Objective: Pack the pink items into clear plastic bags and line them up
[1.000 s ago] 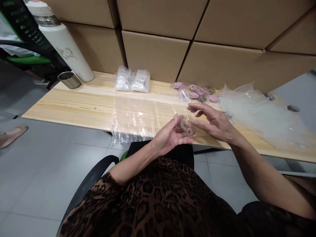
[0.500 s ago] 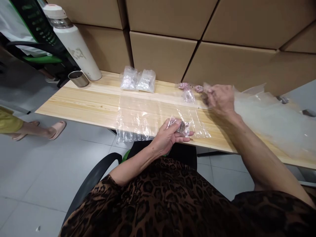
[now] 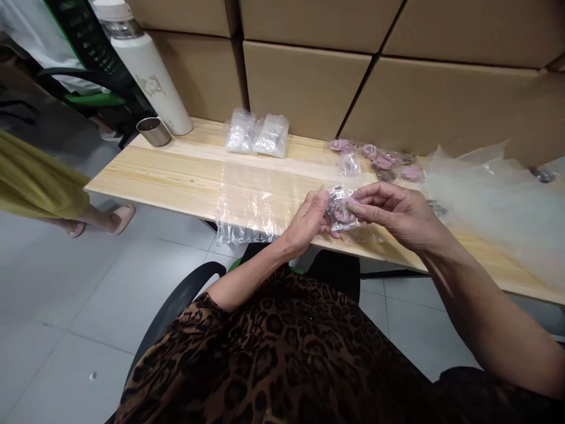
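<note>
Small clear packets (image 3: 341, 213) with pink and dark pieces inside are between my two hands, above the table's front edge. My left hand (image 3: 311, 219) is closed around their left side, thumb on top. My right hand (image 3: 388, 212) pinches the right side between thumb and fingers. Exactly how many packets are stacked there I cannot make out. Beneath my hands a large clear plastic bag (image 3: 251, 188) lies flat, its end hanging over the edge. Behind them, more pink packets (image 3: 384, 160) lie loose near the boxes.
Two filled clear packages (image 3: 271, 136) stand at the back, with a steel cup (image 3: 153, 132) and white bottle (image 3: 152, 82) to their left. Translucent bags (image 3: 494, 200) are piled at right. Cardboard boxes (image 3: 304, 82) wall the table's rear. A person's leg (image 3: 99, 217) shows at left.
My right hand has come from the loose packets at the back to my left hand and now grips the packets there too. The person at left has moved further into view.
</note>
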Demonstrator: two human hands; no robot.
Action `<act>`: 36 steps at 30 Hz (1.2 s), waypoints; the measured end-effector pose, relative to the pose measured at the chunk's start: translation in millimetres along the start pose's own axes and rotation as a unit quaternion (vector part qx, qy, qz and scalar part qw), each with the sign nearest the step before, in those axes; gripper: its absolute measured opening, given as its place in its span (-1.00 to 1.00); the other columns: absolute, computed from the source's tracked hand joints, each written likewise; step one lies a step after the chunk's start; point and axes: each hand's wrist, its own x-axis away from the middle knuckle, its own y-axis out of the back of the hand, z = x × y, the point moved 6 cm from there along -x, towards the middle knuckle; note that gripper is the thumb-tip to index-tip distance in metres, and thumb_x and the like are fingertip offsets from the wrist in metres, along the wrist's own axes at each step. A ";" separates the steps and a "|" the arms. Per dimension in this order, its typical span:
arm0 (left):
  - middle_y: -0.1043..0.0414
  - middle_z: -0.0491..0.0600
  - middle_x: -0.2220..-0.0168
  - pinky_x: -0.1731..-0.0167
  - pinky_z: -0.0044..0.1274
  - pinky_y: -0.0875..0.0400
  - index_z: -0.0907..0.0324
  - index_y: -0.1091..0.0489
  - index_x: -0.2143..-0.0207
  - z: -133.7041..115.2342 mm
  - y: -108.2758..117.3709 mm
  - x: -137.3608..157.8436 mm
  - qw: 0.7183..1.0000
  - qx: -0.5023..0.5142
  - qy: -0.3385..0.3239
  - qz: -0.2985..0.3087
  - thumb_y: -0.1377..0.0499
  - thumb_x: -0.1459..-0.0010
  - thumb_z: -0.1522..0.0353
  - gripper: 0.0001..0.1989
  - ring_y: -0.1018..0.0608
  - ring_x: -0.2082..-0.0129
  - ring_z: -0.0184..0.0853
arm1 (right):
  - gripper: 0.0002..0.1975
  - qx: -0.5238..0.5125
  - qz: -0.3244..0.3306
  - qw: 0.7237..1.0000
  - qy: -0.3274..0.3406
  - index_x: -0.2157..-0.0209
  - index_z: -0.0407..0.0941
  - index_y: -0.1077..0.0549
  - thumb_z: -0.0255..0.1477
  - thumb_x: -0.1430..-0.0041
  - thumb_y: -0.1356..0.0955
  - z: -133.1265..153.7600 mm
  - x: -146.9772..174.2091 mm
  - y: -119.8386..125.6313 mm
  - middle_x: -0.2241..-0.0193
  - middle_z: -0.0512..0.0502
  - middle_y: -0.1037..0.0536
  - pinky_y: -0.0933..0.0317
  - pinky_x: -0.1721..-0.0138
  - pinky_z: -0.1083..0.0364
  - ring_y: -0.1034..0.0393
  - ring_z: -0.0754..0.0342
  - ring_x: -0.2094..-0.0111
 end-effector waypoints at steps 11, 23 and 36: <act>-0.54 0.13 -0.13 0.17 -0.35 -0.67 0.11 -0.37 -0.17 -9.0 5.9 9.4 0.996 -0.061 -0.061 0.012 -0.40 -0.23 0.04 -0.41 -0.63 0.10 -0.23 | -0.53 -0.023 -0.034 0.999 0.035 0.15 0.03 -0.63 0.03 -0.06 -0.64 -14.6 0.8 -17.9 0.22 -0.06 -0.64 -0.51 0.09 -0.03 -0.54 -0.03 0.18; -0.56 0.18 -0.12 0.24 -0.37 -0.63 0.10 -0.34 -0.24 -31.5 36.1 19.8 0.991 -0.123 -0.027 0.048 -0.43 -0.15 -0.06 -0.24 -0.69 0.28 -0.28 | -0.57 -0.093 0.120 0.987 -0.047 0.41 -0.06 -0.61 -0.05 0.05 -0.69 -12.9 -22.7 -50.8 0.44 0.00 -0.58 -0.34 0.38 0.13 -0.36 0.15 0.45; -0.45 0.34 -0.27 -0.28 -0.15 -0.40 0.33 -0.37 -0.33 -145.9 187.3 40.3 0.706 -0.636 -0.008 -0.311 -0.10 -0.48 0.04 -0.38 -0.54 -0.23 0.03 | -0.74 -0.140 0.042 0.982 -0.124 0.38 -0.10 -0.58 -0.33 -0.05 -0.66 -23.3 -114.0 -100.9 0.46 -0.10 -0.59 -0.28 0.62 0.10 -0.34 0.14 0.56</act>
